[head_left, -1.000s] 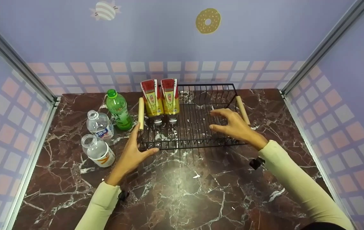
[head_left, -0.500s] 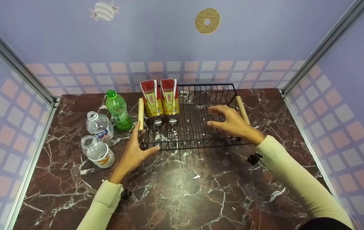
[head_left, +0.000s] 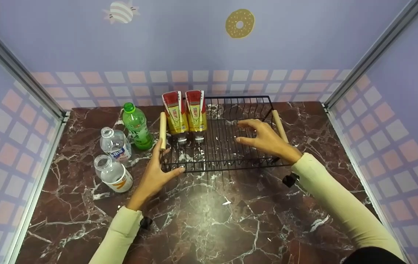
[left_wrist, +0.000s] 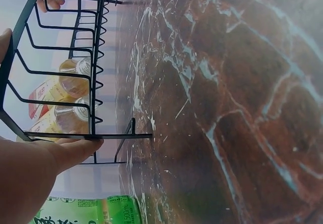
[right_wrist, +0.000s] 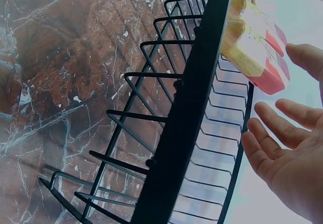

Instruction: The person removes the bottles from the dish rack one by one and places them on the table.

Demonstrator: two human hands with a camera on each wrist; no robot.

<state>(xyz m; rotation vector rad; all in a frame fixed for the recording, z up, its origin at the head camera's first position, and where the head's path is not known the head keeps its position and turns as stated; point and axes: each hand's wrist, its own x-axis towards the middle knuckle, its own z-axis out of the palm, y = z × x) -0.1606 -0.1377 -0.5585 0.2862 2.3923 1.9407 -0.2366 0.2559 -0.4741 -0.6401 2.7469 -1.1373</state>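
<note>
A black wire rack (head_left: 227,169) with pale wooden handles stands at the back of the marbled tabletop. Two red-and-yellow packs (head_left: 196,115) with clear lower ends lean side by side in its left part. My left hand (head_left: 153,176) touches the rack's front left corner, thumb at the front rim and the other fingers along the left side. Its straight finger (left_wrist: 75,151) lies against the end frame in the left wrist view. Over the rack's right part hovers my right hand (head_left: 266,139), thumb and fingers apart, holding nothing; the right wrist view shows the loosely curved fingers (right_wrist: 272,125).
Left of the rack stand a green bottle (head_left: 138,128), a clear bottle (head_left: 115,145) and another clear bottle with a white-and-orange label (head_left: 113,175). A small white scrap-like mark (head_left: 226,201) shows on the tabletop. Patterned walls (head_left: 286,40) enclose the back and sides.
My right hand has shifted slightly left and back over the rack. The left hand stays at the rack's corner, and the packs and bottles have not moved.
</note>
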